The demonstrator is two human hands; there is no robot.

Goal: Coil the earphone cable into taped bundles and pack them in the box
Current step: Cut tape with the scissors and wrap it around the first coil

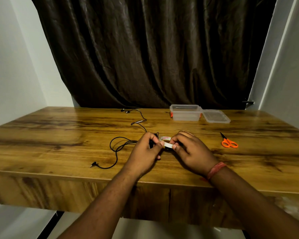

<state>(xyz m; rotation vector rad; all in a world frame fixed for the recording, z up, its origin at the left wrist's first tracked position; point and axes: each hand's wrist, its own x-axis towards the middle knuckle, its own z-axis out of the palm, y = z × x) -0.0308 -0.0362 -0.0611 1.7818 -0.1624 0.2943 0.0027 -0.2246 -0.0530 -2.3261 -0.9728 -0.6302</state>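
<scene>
A black earphone cable (116, 149) lies loose on the wooden table (59, 135), its jack at the near left and its earbuds (125, 110) at the far edge. My left hand (143, 152) pinches a coiled part of the cable together with one end of a white tape strip (167, 144). The strip's other end sits between the fingers of my right hand (190, 150). Just behind my fingers lies the tape roll (165, 138), partly hidden. The clear plastic box (186, 112) stands open at the back right.
The box's clear lid (216, 116) lies flat beside it on the right. Orange scissors (229, 142) rest to the right of my hands. A dark curtain hangs behind the table, with white walls on both sides.
</scene>
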